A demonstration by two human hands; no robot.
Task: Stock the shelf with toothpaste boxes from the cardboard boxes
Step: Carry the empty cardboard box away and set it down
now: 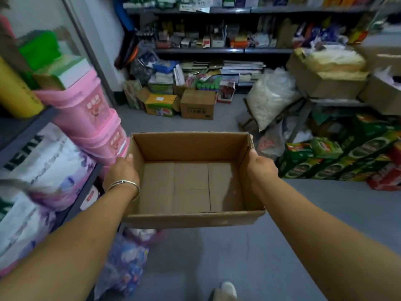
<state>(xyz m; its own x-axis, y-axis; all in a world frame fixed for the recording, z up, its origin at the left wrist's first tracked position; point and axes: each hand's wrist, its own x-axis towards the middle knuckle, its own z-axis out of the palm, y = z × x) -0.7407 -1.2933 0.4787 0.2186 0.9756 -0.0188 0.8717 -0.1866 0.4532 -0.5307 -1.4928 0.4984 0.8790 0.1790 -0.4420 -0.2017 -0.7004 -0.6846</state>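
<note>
An empty box (191, 185) was held out at waist height over the floor (282, 246).

It was gripped at its short walls, the left hand (121, 172) curled on the left one and the right hand (261, 168) on the right, its long axis lying across the body and both hands equally near. No toothpaste was seen inside. Well beyond it, two cartons (197, 104) stood under the shelf (217, 50).

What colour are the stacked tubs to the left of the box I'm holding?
Pink, with small labels; the stacked tubs show best in the head view.
</note>
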